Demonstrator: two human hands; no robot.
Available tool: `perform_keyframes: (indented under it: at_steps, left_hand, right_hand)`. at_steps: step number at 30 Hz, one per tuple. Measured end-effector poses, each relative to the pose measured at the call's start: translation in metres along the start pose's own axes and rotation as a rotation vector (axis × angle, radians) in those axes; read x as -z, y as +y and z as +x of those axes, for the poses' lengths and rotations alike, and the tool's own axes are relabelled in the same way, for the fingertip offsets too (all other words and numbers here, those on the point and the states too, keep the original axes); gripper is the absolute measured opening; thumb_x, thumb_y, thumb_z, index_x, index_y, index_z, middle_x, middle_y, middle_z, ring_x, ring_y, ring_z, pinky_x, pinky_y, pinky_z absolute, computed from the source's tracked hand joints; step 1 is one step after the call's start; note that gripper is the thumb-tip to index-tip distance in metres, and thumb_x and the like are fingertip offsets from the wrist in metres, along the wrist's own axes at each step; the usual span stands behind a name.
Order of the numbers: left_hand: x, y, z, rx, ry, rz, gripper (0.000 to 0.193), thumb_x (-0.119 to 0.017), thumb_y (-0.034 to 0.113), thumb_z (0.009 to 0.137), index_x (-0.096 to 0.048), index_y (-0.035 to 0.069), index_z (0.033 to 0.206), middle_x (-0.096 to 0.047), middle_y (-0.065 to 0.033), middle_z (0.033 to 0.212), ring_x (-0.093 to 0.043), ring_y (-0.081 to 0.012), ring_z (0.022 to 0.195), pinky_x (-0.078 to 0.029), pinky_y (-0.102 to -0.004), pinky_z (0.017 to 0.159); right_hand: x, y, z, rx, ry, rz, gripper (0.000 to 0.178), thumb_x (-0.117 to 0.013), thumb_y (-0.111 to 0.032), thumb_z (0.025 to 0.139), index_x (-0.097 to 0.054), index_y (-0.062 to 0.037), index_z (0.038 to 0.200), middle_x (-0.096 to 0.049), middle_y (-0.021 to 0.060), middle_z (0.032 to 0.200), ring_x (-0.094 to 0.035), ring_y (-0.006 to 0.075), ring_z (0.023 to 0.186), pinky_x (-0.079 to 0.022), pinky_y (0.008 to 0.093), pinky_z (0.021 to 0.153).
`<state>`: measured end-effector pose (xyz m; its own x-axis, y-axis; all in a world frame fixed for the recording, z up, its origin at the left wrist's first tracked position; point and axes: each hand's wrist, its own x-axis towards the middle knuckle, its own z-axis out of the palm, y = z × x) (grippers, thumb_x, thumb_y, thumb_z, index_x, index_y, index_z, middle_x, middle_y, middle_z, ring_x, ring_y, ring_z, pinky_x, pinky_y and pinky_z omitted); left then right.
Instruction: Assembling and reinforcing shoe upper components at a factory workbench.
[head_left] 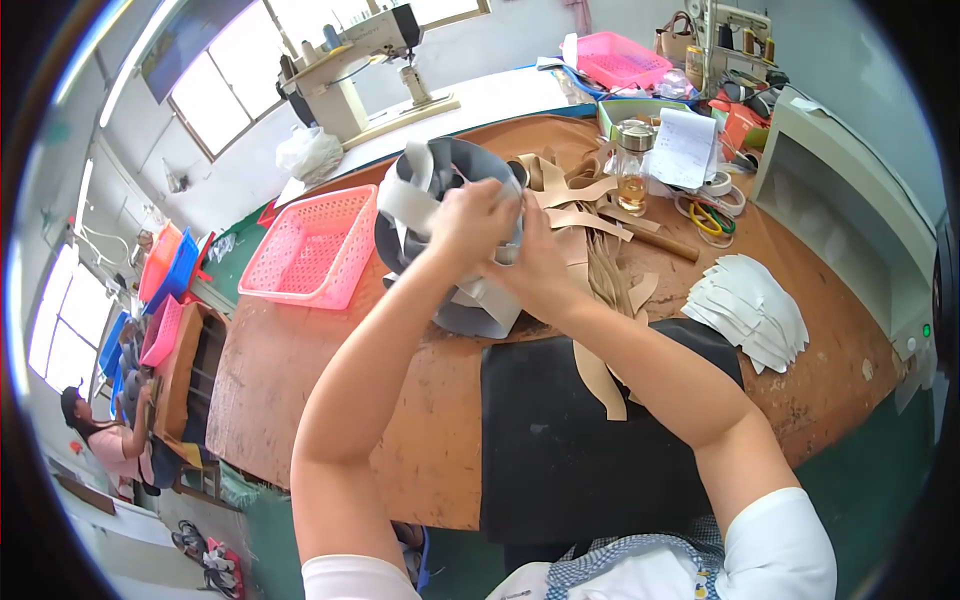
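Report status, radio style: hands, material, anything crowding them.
Left hand, right hand: close together at curled grey-and-white strips; exact grip unclear. Strips bunched in loops. Crowding: tan strips on the right, pink basket on the left.

Brown worktable (435,440) with pink basket (352,262), black mat (560,460), white pieces (750,315).

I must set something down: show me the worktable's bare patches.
The worktable is bare from the pink basket to the black mat, and between the white stack and grey cabinet. Crowded: the back middle, where the left hand and right hand touch grey pieces beside tan strips and a jar.
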<state>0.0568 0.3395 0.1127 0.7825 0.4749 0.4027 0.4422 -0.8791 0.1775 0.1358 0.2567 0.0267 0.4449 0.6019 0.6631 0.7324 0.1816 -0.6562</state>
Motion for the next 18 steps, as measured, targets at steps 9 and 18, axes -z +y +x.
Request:
perform_keyframes:
  at_steps: [9,18]
  left_hand:
    - [0.152,-0.045,0.012,0.066,0.672,-1.201,0.028,-0.054,0.020,0.099,-0.064,-0.003,0.110,-0.066,-0.0080,0.099,-0.063,-0.0170,0.092,-0.050,-0.0310,0.083]
    - [0.376,-0.189,-0.091,0.256,0.942,-1.139,0.025,-0.051,0.013,0.098,-0.063,-0.005,0.110,-0.067,-0.0188,0.104,-0.064,-0.0305,0.099,-0.053,-0.0423,0.090]
  right_hand:
    - [-0.038,0.032,0.051,-0.169,-0.373,-0.094,0.092,-0.079,-0.045,0.068,-0.043,-0.0028,0.142,-0.055,0.0183,0.133,-0.056,0.0330,0.121,-0.044,0.0411,0.102]
    - [-0.051,0.041,0.076,-0.369,-0.551,-0.314,0.072,-0.080,-0.039,0.067,-0.056,-0.0091,0.127,-0.063,0.0186,0.124,-0.060,0.0336,0.117,-0.048,0.0414,0.100]
